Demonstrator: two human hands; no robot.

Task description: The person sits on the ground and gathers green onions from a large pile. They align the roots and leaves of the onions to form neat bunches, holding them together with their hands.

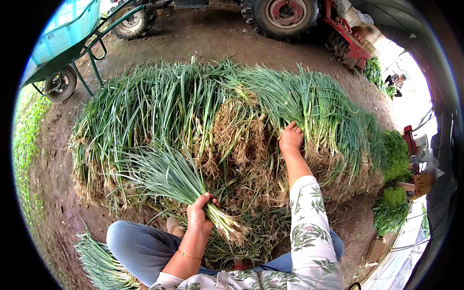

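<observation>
My left hand [199,214] is closed around a bunch of allium greens [177,177], possibly Chinese chives. Its leaves fan out to the upper left, and the pale stems and brown roots stick out at the lower right. A broad heap of the same greens [170,98] lies on the soil before me, with tangled roots [239,134] showing in its middle. My right hand [291,139] reaches into the heap right of centre. Its fingers are curled around stalks whose leaves spread up and left; the fingertips are partly hidden.
A green wheelbarrow [54,58] stands at upper left, and a tractor's rear wheel [284,14] at the top. More greens [105,261] lie by my left knee. At far right, people sit near leafy bundles [391,214] and a cardboard box [376,250]. Loose trimmings [246,235] cover the ground between my legs.
</observation>
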